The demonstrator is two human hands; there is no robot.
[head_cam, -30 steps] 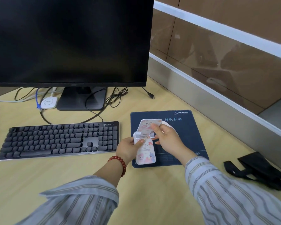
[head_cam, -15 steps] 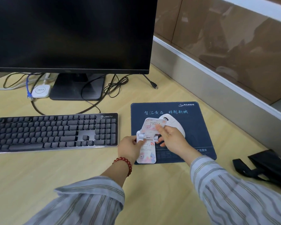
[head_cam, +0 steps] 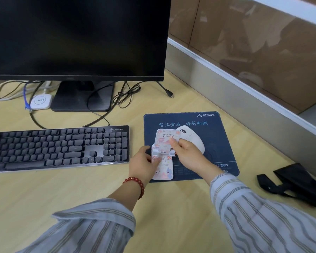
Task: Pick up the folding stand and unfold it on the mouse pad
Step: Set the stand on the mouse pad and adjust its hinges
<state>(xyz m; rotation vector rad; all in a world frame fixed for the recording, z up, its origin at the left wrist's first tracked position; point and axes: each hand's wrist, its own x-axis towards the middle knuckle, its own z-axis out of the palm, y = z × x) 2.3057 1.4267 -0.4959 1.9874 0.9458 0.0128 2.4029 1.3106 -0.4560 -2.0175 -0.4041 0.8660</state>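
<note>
The folding stand is white with pink cartoon prints and the words HAPPY TIMES. It is partly unfolded over the left side of the dark blue mouse pad. Its lower plate lies flat at the pad's front left corner and its upper plate is tilted up from the hinge. My left hand holds the lower plate from the left. My right hand pinches the right edge of the upper plate near the hinge.
A white mouse sits on the pad just behind my right hand. A black keyboard lies to the left, a monitor behind it with cables. A black pouch lies right, near the partition wall.
The stand's upper plate has swung up and back from the lower plate. Both hands stayed on the stand. The camera tilted down, uncovering the mouse.
</note>
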